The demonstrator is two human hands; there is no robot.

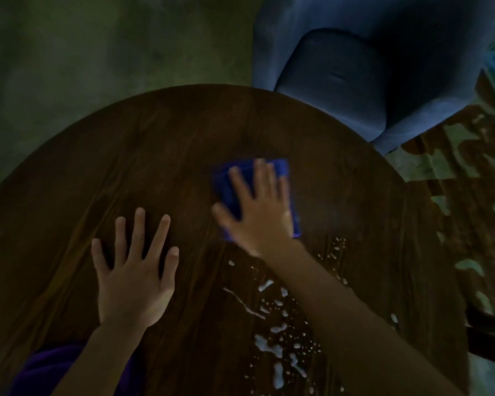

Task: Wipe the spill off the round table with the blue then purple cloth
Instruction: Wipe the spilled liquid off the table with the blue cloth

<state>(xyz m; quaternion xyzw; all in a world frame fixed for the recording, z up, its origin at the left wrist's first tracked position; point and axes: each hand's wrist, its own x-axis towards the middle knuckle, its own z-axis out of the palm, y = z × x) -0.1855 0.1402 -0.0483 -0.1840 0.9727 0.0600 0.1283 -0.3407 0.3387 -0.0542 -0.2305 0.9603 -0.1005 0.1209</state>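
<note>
A folded blue cloth point(226, 184) lies on the dark wooden round table point(126, 155), right of centre. My right hand point(257, 207) presses flat on top of it, fingers spread, slightly blurred. My left hand point(135, 270) rests palm down on the bare wood to the left, fingers apart, holding nothing. A white spill point(272, 347) of streaks and droplets spreads over the near right part of the table, partly under my right forearm. A purple cloth point(52, 367) shows at the bottom left edge, under my left forearm.
A blue upholstered armchair point(369, 67) stands close behind the table's far right rim. A patterned rug point(469, 172) covers the floor on the right. A dark greenish floor point(97, 38) lies beyond the table on the left.
</note>
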